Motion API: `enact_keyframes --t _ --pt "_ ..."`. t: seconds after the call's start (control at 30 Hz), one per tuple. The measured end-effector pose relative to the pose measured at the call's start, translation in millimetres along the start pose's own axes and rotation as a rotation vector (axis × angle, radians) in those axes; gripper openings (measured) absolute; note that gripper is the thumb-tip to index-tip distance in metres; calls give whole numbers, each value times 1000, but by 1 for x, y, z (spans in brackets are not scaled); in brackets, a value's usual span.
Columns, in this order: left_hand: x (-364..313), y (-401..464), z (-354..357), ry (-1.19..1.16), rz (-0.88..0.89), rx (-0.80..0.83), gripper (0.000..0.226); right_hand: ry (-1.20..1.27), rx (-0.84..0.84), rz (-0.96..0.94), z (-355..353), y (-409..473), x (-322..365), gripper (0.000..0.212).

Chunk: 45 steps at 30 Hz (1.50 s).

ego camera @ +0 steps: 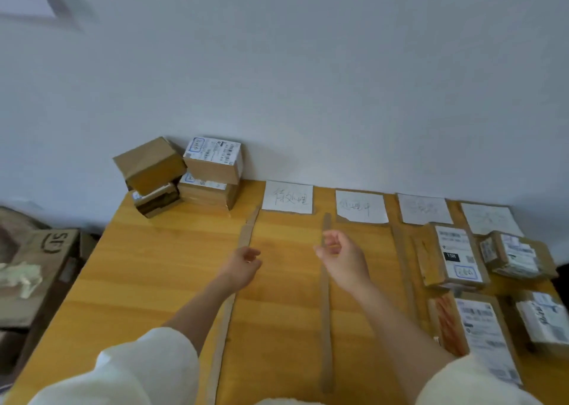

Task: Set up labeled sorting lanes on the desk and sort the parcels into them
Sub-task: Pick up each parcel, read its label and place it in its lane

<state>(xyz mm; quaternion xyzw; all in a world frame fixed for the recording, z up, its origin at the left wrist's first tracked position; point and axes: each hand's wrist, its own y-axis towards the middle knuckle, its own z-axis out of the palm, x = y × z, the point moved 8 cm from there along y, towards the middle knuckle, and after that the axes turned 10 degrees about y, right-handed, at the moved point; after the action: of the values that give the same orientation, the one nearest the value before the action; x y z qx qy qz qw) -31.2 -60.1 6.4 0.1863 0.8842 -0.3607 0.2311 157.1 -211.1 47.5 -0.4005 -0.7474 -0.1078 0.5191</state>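
Both hands hovered over the desk [160, 269], left hand [243, 264] and right hand [340, 258] loosely curled, holding nothing. Four parcels [184, 173] sat stacked at the far-left corner; others [455, 258] lay in the right lanes below paper labels [288, 196].

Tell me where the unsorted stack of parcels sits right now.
In the head view, the stack of parcels sits at the desk's far left corner against the wall, left of the first paper label.

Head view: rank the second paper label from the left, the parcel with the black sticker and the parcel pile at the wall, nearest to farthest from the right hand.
From the right hand:
1. Second paper label, just beyond it.
2. Parcel with the black sticker, to its right.
3. Parcel pile, far left at the wall.
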Motion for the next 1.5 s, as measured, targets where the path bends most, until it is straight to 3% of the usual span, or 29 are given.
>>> enact_keyframes --t 0.3,0.7,1.1,1.5 --pt "53 34 -96 -172 -141 -255 36 -53 248 12 99 77 79 64" --pt "70 87 -158 -300 -140 -336 51 -379 155 -334 167 170 186 86" --pt "64 120 -175 -306 -90 -306 51 -562 166 -387 195 203 196 99" --pt "64 116 -183 -444 -118 -340 39 -366 212 -397 179 186 193 102"
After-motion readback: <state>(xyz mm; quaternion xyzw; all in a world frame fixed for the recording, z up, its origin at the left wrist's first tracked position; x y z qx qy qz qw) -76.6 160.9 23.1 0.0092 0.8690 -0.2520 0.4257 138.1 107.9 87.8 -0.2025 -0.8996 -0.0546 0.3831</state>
